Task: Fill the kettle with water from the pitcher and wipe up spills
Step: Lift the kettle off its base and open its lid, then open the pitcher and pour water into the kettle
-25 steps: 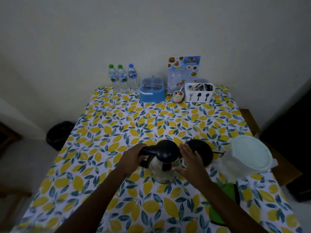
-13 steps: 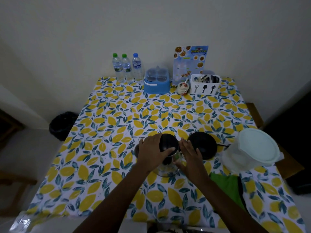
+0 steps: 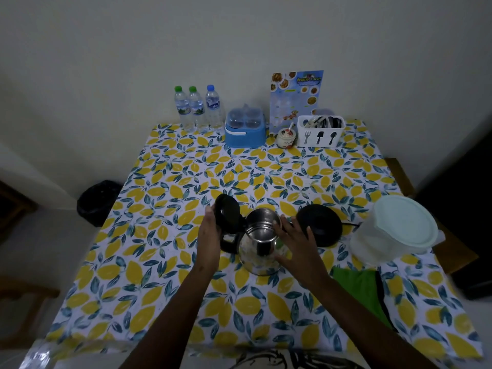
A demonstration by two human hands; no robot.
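The kettle point(image 3: 259, 250), a steel one, is standing upright on the desk point(image 3: 266, 171) near its front middle, on a lemon-print cloth. Its black lid point(image 3: 226, 212) is hinged open and tilting up to the left, exposing the bare metal inside; whether it holds any water cannot be told. The left hand point(image 3: 210, 230) is pressing flat against the raised lid with straight fingers, not wrapping around it. The right hand point(image 3: 295, 239) is lying half open against the right side of the kettle body, fingers spread, thumb low on the wall. The black round base point(image 3: 319, 225) is sitting just beside the kettle to the right, with a cord running off its right side. The pitcher point(image 3: 394, 233), a clear plastic one with a pale lid in place, is standing near the right edge of the desk, apart from both hands. A green cloth point(image 3: 364, 291) is lying flat in front of the pitcher.

Along the far edge, 3 water bottles point(image 3: 198, 107) are standing side by side. Next to them are sitting a blue box point(image 3: 245, 129), a small jar point(image 3: 287, 135) and a white cutlery holder point(image 3: 320, 130), with a printed menu card point(image 3: 295, 95) standing upright behind. A black bin point(image 3: 97, 202) is sitting on the floor to the left of the desk.
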